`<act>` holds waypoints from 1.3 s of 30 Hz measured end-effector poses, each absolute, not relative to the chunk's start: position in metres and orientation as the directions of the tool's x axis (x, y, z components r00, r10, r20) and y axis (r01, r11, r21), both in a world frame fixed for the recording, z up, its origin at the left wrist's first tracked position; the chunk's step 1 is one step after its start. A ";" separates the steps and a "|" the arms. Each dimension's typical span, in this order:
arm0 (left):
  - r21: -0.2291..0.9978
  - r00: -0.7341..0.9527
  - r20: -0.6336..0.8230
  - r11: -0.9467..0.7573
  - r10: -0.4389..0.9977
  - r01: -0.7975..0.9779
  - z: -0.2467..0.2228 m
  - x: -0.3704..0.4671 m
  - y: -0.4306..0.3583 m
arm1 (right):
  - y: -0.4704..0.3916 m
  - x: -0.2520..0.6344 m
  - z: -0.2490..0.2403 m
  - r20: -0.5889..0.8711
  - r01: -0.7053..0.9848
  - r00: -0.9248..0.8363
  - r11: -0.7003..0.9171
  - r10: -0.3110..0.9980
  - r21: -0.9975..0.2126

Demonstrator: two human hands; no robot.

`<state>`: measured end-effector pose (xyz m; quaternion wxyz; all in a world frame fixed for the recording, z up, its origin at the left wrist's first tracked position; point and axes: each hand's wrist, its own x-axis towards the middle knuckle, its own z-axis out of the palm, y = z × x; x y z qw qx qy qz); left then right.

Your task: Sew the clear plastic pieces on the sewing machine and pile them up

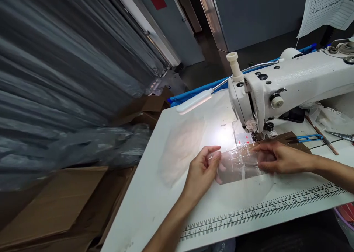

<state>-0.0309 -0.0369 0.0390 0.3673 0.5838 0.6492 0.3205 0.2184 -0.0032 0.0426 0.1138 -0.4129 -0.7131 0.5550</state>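
A clear, shiny plastic sheet [243,163] lies under the needle area of a white sewing machine [249,97], over a brown patch of the table. My left hand [203,169] pinches its left edge between thumb and fingers. On the other side my right hand [279,158] has its fingers curled onto the sheet's right part, slightly blurred; the fingertips are partly hidden. Small red marks [243,141] show near the presser foot. A bright lamp [195,101] lights the spot.
Blue thread snips [309,138] and metal scissors [341,136] lie at the right, near a dark phone [293,114]. A printed ruler [257,211] runs along the table's front edge. Cardboard boxes [52,200] and grey plastic covering [69,79] stand at the left.
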 end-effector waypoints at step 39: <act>0.504 0.626 0.262 -0.657 0.734 0.560 0.049 -0.009 -0.011 | -0.018 0.209 0.035 0.011 0.334 -0.627 0.282 0.779 -0.899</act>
